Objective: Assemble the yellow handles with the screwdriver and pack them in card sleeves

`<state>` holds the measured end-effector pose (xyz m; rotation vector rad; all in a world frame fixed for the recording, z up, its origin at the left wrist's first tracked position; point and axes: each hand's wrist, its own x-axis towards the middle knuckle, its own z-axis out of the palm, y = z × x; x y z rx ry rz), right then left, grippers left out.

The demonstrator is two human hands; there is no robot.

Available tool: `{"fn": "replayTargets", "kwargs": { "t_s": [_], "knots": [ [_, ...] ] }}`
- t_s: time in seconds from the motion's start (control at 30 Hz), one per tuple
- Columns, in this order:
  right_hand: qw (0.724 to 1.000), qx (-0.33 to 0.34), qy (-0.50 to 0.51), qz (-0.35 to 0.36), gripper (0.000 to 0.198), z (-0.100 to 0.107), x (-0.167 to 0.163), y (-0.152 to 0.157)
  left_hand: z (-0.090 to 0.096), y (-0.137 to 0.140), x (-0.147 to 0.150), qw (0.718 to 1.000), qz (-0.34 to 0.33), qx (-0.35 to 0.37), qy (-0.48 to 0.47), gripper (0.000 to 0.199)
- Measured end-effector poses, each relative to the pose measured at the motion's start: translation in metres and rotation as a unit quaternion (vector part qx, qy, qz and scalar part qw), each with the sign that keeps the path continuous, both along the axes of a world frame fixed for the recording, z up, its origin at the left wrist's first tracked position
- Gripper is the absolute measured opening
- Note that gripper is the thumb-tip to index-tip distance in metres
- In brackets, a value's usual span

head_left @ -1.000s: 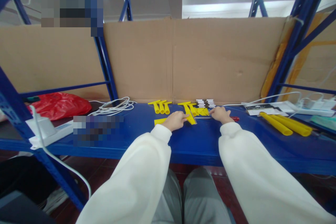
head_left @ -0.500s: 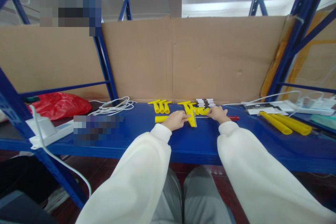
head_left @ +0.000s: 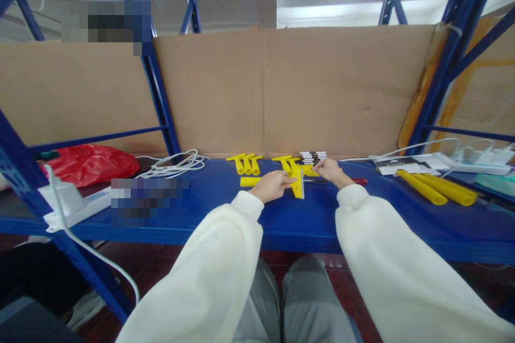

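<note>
My left hand (head_left: 272, 186) pinches a yellow scraper head (head_left: 298, 187), whose pale metal blade edge faces right, just above the blue shelf. To its right, my right hand (head_left: 332, 171) has its fingertips pinched together at a cluster of small yellow pieces (head_left: 309, 170); whatever lies between them is too small to make out. A red-handled tool (head_left: 359, 181), perhaps a screwdriver, lies partly behind my right hand. Beside my left hand rests a short yellow tube (head_left: 249, 181). Yellow T-shaped scraper parts (head_left: 246, 165) stand in a row behind it.
Small black-and-white packs (head_left: 313, 157) are stacked by the cardboard wall (head_left: 209, 91). Long yellow tubes (head_left: 432, 188) lie at right near a power strip (head_left: 488, 165). At left are a coiled white cable (head_left: 177, 163), a red bag (head_left: 94, 163) and another power strip (head_left: 78, 209).
My left hand has shifted the scraper head slightly right and turned it more upright. My right hand has lifted a little from the small yellow pieces, fingers still pinched.
</note>
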<state>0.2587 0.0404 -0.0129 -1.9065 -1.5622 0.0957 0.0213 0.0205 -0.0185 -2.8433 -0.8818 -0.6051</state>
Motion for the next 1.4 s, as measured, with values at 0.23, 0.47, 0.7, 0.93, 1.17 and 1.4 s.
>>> {"fn": "replayTargets", "kwargs": {
  "t_s": [0.23,0.47,0.7,0.93,1.17,1.4],
  "knots": [
    [0.951,0.116,0.09,0.271,0.016,0.001,-0.031,-0.005,0.0,-0.003,0.002,1.0,-0.003,-0.001,0.001,0.032],
    [0.953,0.118,0.039,0.277,0.018,-0.002,-0.034,-0.006,0.003,-0.007,0.002,1.0,0.007,-0.002,0.023,0.031],
    [0.955,0.113,0.035,0.272,0.016,0.0,-0.036,-0.01,0.003,-0.007,0.002,1.0,0.008,0.001,0.023,0.032],
    [0.967,0.085,0.103,0.218,0.013,-0.005,-0.042,-0.011,0.002,-0.007,0.003,1.0,0.011,-0.001,0.013,0.031],
    [0.965,0.07,0.167,0.19,0.01,-0.006,-0.048,-0.018,0.002,-0.007,0.003,1.0,0.014,-0.001,0.002,0.031],
    [0.948,0.068,0.248,0.186,0.016,-0.007,-0.049,-0.019,0.003,-0.008,0.003,1.0,0.016,0.0,0.006,0.03]
  ]
}}
